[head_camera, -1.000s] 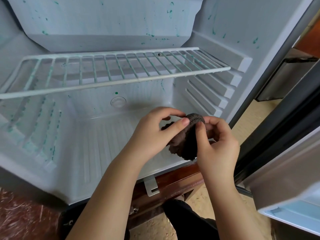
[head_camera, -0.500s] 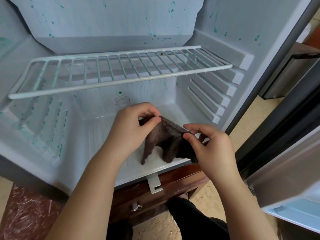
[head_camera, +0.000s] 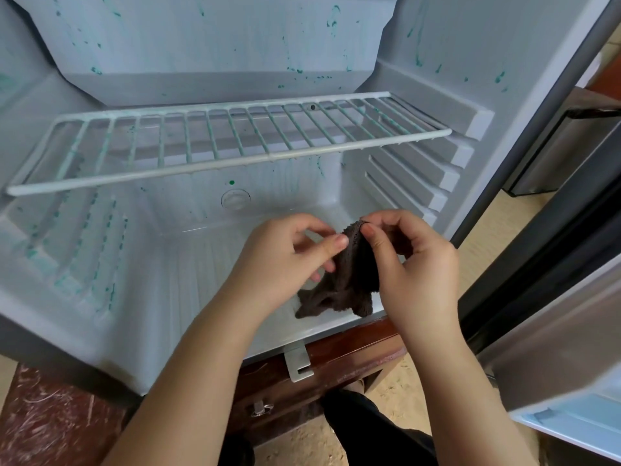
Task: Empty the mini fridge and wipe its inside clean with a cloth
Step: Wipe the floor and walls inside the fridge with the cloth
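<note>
Brown cloth (head_camera: 349, 280) held at the open mini fridge (head_camera: 100, 297).
The left hand (head_camera: 282, 260) and right hand (head_camera: 413, 264) each pinch its upper edge; it hangs over the fridge floor's front, below the wire shelf (head_camera: 228, 156).

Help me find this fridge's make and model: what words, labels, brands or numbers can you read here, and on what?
No readable text. The mini fridge, its wire shelf, its open door and the brown cloth carry no visible print or label. Its round moulded disc is too blurred to read any marking.
</note>
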Available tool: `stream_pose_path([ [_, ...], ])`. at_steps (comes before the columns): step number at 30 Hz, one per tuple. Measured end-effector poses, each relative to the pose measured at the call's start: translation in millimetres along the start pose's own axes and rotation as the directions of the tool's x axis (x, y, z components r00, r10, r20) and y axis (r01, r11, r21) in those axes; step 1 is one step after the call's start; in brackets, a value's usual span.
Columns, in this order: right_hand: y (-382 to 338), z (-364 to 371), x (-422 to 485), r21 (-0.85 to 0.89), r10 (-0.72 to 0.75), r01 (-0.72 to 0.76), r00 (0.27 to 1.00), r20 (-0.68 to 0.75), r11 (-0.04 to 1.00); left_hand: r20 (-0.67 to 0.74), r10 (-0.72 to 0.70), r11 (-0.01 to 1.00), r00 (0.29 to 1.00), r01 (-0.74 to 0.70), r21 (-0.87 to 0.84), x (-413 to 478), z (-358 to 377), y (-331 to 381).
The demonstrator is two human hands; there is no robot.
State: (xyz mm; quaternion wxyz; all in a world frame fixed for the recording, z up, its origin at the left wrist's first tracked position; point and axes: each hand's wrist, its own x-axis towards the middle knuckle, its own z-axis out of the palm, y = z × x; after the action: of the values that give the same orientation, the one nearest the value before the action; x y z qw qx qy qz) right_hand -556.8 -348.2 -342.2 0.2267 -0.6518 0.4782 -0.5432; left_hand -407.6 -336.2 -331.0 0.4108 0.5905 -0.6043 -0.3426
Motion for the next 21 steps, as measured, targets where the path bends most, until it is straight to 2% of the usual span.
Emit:
stream_pose_path([
  [4,1.0,-0.3,4.2,0.022,-0.039,0.041,0.996,-0.083,0.999,-0.123,0.105,0.994,0.987,-0.106,-0.002,4.7,11.6,-0.6],
  [5,-0.1,-0.9,5.4,0.045,-0.029,0.034,0.994,-0.105,0.998,-0.106,0.101,0.992,0.989,-0.107,-0.06,6.3,12.1,-0.8],
  [9,-5.9,0.5,12.1,0.108,0.04,-0.016,0.976,-0.215,0.994,0.114,0.119,0.945,0.986,-0.077,-0.317,10.4,22.2,1.5],
  [11,-5.1,1.4,16.5,0.087,0.054,-0.034,0.968,-0.245,0.996,0.139,0.119,0.917,0.983,-0.055,-0.396,13.0,30.5,2.9],
  [17,4.0,3.3,20.3,0.099,0.185,-0.169,0.965,-0.186,0.981,-0.05,0.095,0.937,0.994,-0.106,-0.334,30.1,39.2,-2.5],
  [21,4.0,2.2,22.1,0.189,0.222,-0.193,0.963,-0.15,0.963,-0.129,0.086,0.912,0.988,-0.13,-0.388,38.5,44.5,2.5],
])
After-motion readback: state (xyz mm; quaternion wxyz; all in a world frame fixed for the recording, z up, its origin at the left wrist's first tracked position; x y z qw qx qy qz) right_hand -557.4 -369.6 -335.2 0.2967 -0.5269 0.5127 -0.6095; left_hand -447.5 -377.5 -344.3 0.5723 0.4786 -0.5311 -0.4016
